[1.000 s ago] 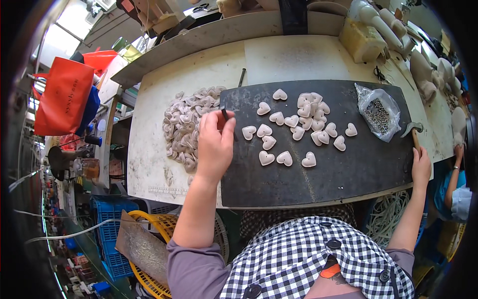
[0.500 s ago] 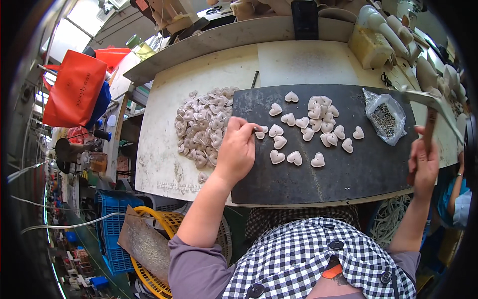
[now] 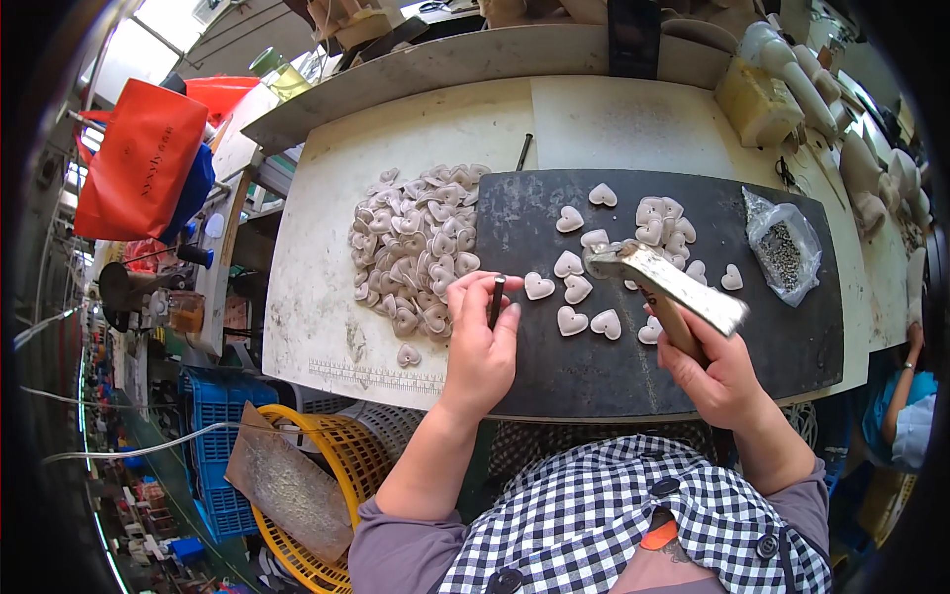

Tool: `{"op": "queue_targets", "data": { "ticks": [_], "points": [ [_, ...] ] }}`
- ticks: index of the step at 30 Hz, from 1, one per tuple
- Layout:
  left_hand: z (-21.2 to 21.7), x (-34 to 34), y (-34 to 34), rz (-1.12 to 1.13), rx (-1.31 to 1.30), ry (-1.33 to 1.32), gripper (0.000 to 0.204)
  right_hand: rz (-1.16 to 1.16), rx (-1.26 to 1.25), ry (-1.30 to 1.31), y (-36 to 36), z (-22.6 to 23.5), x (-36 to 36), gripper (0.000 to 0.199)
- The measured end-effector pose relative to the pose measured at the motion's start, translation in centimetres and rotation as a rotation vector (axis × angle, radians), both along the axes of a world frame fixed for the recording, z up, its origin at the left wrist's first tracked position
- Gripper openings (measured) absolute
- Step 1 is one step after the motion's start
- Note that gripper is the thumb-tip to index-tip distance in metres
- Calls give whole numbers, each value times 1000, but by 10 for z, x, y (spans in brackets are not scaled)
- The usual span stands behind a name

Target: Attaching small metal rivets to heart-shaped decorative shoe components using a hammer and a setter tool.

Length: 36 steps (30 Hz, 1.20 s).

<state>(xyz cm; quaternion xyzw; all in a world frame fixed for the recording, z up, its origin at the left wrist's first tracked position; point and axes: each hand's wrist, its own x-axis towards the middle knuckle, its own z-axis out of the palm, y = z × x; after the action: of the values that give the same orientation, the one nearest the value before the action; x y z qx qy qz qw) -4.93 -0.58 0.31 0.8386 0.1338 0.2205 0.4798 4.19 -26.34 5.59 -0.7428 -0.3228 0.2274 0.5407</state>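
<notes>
Left fingers (image 3: 507,329) clamp a dark rod (image 3: 496,304); right fingers (image 3: 725,348) wrap around a hammer's handle (image 3: 680,334).

A red bag (image 3: 143,163) is at the upper left, a blue crate (image 3: 211,436) and yellow basket (image 3: 348,450) lower left

In front of you there is a pale table (image 3: 319,233) with a stained surface. On its right part lies a black board (image 3: 792,346), which carries scattered pale hearts (image 3: 572,320) and an open plastic bag (image 3: 800,284) of small metal pieces (image 3: 779,246). To the left of the board, you have a heap of similar hearts (image 3: 406,247), and one single heart (image 3: 409,355) lies nearer to you. Just beside the board's far edge lies a dark rod (image 3: 524,151)
</notes>
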Motion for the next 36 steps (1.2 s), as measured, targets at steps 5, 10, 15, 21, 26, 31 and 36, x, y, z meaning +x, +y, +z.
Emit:
{"op": "queue_targets", "data": {
  "ticks": [5, 10, 15, 21, 26, 31, 36],
  "points": [
    [-23, -25, -3, -104, -437, -268, 14, 4, 22, -298, 15, -5, 4, 35],
    [-5, -24, 5, 35, -593, -24, 15, -25, -215, -177, 23, 2, -5, 34],
    [-2, 18, 23, -47, -473, -61, 16, -66, -256, -346, 34, -3, -8, 33],
    [13, 33, 20, -93, -332, 142, 11, -53, -317, -408, 39, -13, -13, 31],
    [0, 32, 20, -42, -266, 38, 7, -14, -461, -420, 44, -12, -16, 31],
    [-4, 33, 26, -113, -123, 92, 6, 9, -516, -396, 46, -11, -13, 29],
    [-8, 34, 16, -135, 321, -85, 9, 15, -538, -391, 48, -5, -11, 25]
  ]
}}
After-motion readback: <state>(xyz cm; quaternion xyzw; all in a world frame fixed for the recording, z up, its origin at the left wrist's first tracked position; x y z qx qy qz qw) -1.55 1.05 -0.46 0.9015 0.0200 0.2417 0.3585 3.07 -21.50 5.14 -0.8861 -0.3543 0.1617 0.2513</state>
